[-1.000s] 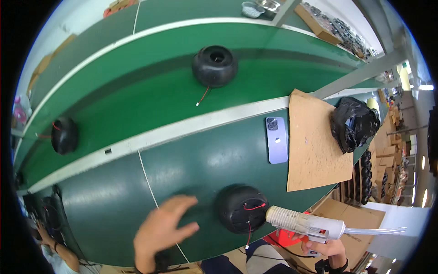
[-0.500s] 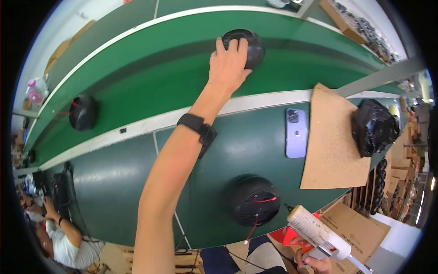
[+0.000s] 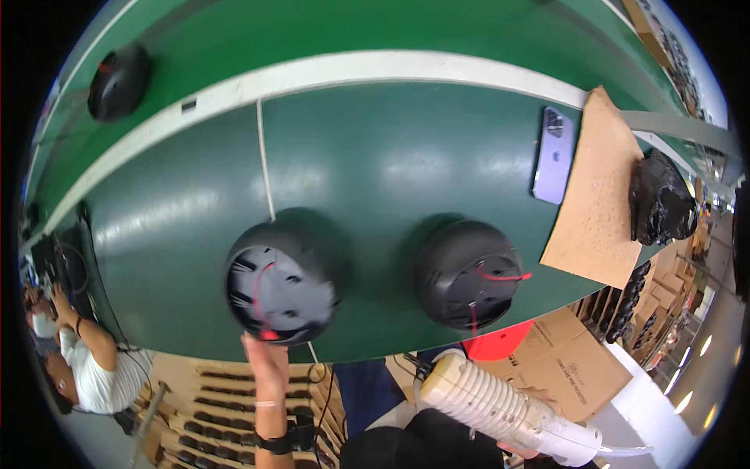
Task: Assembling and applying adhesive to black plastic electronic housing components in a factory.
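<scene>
The left grip point(image 3: 268, 366) is at the near edge of a hollow, round, black plastic shell point(image 3: 301, 293); the hand touches its lower rim, and the shell sits just past the fingers, its open side tipped toward the person; part of the hand is hidden, so I cannot tell how far it is closed; a thin red wire point(image 3: 257, 293) lies inside the shell.

The right grip point(image 3: 544, 401) is wrapped around a fat, white, gun-shaped tool with a ribbed front point(image 3: 500, 410); the tool is between the fingers, over the person's lap, and its dark tip points to the left.

A second round black shell with red wires point(image 3: 467, 273) rests on the dark green desk point(image 3: 367, 164), near the first shell but apart from it; a flat purple phone point(image 3: 553, 168) lies farther back, beside a brown cardboard sheet point(image 3: 598, 211).
</scene>
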Available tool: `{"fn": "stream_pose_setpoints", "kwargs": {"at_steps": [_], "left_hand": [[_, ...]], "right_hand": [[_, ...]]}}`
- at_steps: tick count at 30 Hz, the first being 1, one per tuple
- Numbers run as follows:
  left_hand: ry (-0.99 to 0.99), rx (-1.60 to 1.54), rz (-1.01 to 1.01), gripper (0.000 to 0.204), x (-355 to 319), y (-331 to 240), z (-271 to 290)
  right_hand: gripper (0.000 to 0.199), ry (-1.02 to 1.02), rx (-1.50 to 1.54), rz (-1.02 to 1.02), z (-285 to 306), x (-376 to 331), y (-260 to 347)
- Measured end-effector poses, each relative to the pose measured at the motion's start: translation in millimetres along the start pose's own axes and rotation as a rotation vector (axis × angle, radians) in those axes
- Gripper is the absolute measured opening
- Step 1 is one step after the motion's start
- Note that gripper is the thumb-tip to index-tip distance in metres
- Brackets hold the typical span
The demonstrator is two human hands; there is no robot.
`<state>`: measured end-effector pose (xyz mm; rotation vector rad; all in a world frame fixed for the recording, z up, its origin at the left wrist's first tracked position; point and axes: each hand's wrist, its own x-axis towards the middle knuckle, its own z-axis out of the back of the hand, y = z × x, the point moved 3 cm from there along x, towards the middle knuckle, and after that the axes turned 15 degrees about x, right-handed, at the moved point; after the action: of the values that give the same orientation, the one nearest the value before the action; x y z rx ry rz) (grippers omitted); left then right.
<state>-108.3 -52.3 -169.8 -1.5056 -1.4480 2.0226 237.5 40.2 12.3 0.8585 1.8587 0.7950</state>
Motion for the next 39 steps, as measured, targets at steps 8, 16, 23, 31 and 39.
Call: {"fn": "stream_pose_setpoints", "kwargs": {"at_steps": [8,16,23,31,39], "left_hand": [[-0.154,0.747,-0.303,0.059,-38.7,-61.3,-17.7],[0.322,1.141,-1.111,0.031,35.0,-137.0,-66.5],[0.712,0.573,-0.647,0.013,93.7,-138.1,-69.9],[0.716,0.395,-0.555,0.008,99.7,-129.8,-83.1],[0.685,0.396,-0.539,0.009,95.7,-124.3,-75.8]], "right_hand": [[0.036,0.289,-0.362,-0.023,-47.5,36.5,-0.1],[0.027,-0.138,-1.087,-0.673,-41.9,25.4,-11.4],[0.033,0.31,-0.59,-0.205,-81.2,65.9,-10.3],[0.029,0.262,-0.849,0.015,-87.2,62.3,-40.4],[0.024,0.26,-0.951,0.084,-94.9,62.1,-47.4]]}}
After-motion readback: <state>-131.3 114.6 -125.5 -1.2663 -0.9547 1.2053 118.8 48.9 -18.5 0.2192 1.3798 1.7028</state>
